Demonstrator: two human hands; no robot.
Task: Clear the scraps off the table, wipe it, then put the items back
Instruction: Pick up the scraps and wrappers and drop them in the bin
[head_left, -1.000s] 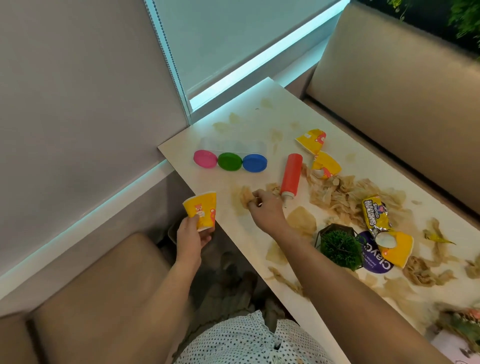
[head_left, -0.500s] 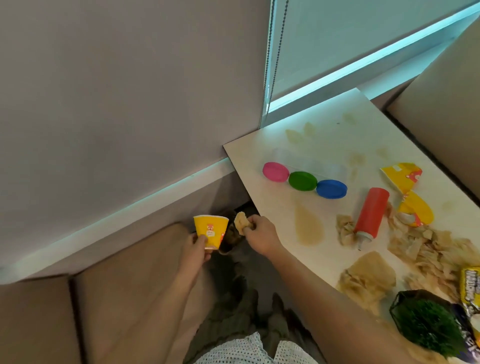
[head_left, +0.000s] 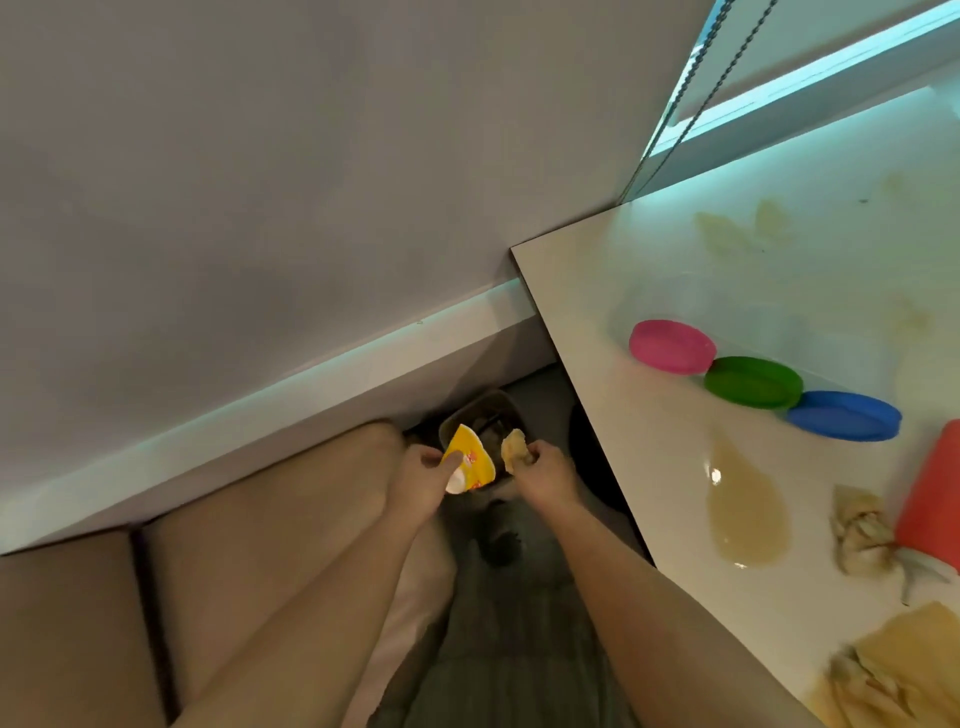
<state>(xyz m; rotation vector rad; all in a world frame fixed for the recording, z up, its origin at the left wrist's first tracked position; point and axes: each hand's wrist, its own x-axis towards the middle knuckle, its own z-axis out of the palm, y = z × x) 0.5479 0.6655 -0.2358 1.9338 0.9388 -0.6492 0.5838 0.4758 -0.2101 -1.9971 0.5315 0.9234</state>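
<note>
The left hand (head_left: 418, 480) is gripping a tilted yellow paper cup (head_left: 470, 460), fingers curled round it, above a dark bin (head_left: 488, 410) on the floor. Just right, the right hand (head_left: 548, 475) is pinching a crumpled brown scrap (head_left: 514, 449) over that bin, beside the table (head_left: 587, 332). More scraps (head_left: 860, 535) are lying on the table against a red bottle (head_left: 930, 499).

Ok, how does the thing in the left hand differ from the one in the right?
The left hand grips a yellow paper cup, printed and tilted; the right hand pinches a crumpled scrap, plain tan and shapeless. The cup is larger than the scrap. Both are held over the dark bin beside the table.
</note>
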